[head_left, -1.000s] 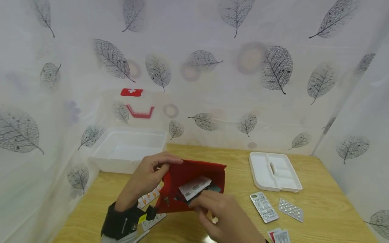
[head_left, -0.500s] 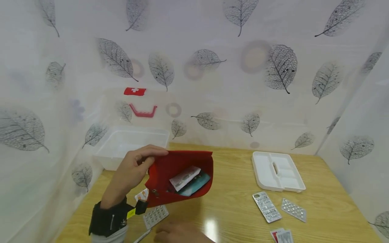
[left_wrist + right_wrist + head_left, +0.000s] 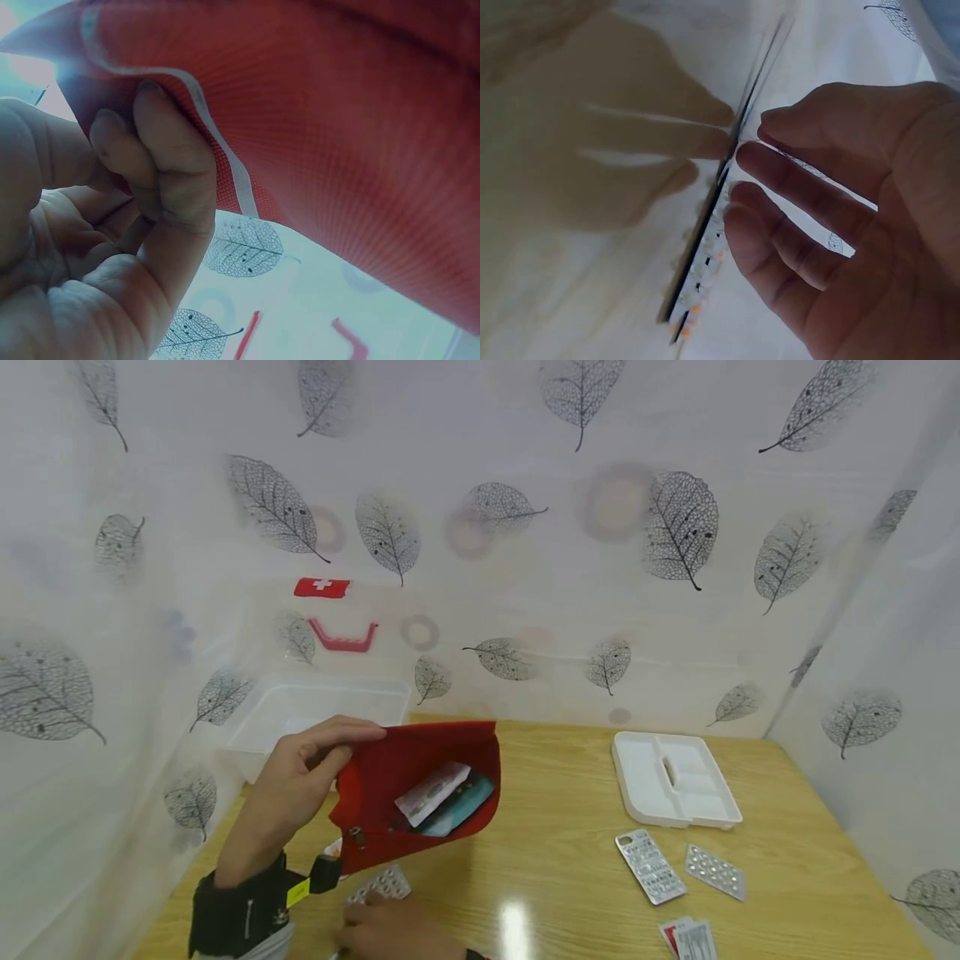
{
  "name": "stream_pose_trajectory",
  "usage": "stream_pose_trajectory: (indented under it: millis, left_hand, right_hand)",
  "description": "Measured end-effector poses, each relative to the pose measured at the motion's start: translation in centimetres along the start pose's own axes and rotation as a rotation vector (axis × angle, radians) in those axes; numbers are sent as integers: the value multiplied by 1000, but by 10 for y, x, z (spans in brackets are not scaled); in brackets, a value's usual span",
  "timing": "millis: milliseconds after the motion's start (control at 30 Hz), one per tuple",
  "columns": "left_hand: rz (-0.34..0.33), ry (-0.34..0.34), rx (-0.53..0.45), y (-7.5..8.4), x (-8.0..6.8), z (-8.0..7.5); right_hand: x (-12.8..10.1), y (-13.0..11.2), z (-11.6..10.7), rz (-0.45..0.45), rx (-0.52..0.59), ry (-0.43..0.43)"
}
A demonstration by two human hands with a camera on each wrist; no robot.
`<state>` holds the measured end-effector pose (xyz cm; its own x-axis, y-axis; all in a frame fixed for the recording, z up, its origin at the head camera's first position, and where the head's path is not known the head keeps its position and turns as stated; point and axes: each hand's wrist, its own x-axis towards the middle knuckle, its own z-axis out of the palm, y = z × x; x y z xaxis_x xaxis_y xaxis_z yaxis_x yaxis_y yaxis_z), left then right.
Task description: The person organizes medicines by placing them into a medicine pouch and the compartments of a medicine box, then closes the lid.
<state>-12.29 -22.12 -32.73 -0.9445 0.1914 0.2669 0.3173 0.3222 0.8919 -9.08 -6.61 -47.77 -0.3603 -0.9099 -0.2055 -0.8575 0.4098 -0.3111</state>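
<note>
left hand (image 3: 300,772) pinches red pouch (image 3: 420,793) — right hand (image 3: 390,931) touches blister pack (image 3: 378,887)

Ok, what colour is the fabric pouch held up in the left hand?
Red. The zippered fabric pouch gripped by the left hand shows best in the head view.

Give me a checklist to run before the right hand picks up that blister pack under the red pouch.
1. Left hand grips the pouch rim: ok, fingers pinch it in the left wrist view.
2. Pouch mouth open: ok, packets show inside.
3. Right hand at the blister pack: ok, straight fingertips touch its edge.
4. Pack gripped: not ok, nothing curled round it yet.
5. Pack lying flat on the table: cannot tell, right wrist view is blurred.
</note>
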Motion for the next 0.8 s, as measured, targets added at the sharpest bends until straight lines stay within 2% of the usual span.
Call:
stream_pose_trajectory:
  millis: [267,567,800]
  left_hand:
    - [-36,-14,-10,1,1,3]
    - [-38,-28,-3,2,4,5]
    - [-38,-40,-4,1,4,8]
  right_hand:
    - [11,-4,2,82,42,-33]
    - [4,-3,4,186,99,-35]
    - [2,0,4,207,130,-57]
